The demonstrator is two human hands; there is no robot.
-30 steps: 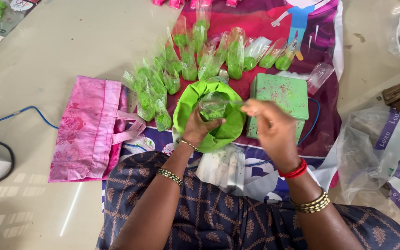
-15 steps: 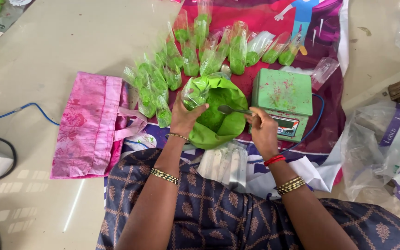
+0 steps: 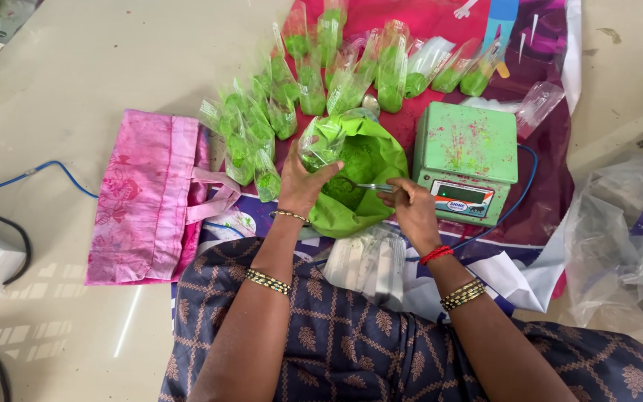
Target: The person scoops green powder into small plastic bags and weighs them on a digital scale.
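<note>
The left hand [image 3: 303, 182] is clenched around one small clear pouch [image 3: 320, 145], holding it upright over the 10 o'clock rim of a large green bag [image 3: 370, 160] of green powder; the pouch already has some green at its bottom. The right hand [image 3: 411, 212] pinches the handle of one metal spoon [image 3: 370, 187], whose bowl end reaches toward 9 o'clock into the open mouth of the green bag. The two hands sit close together, at 8 and 4 o'clock of the bag's opening.

One green weighing scale [image 3: 466, 160], dusted with powder, stands just beside the bag at 3 o'clock, with a blue cable curling round its far side. Filled pouches of green powder [image 3: 310, 82] lie fanned in an arc from 9 to 1 o'clock of the bag; I count roughly twenty, though they overlap too much for an exact tally. One empty clear pouch [image 3: 541, 100] lies at 1 o'clock of the scale. A stack of empty clear pouches [image 3: 370, 260] rests at 6 o'clock of the bag, near the person's lap; its number cannot be told.

One pink cloth bag [image 3: 146, 197] lies flat on the floor at 9 o'clock. All the work sits on a red printed sheet [image 3: 552, 186] spread over the floor.
</note>
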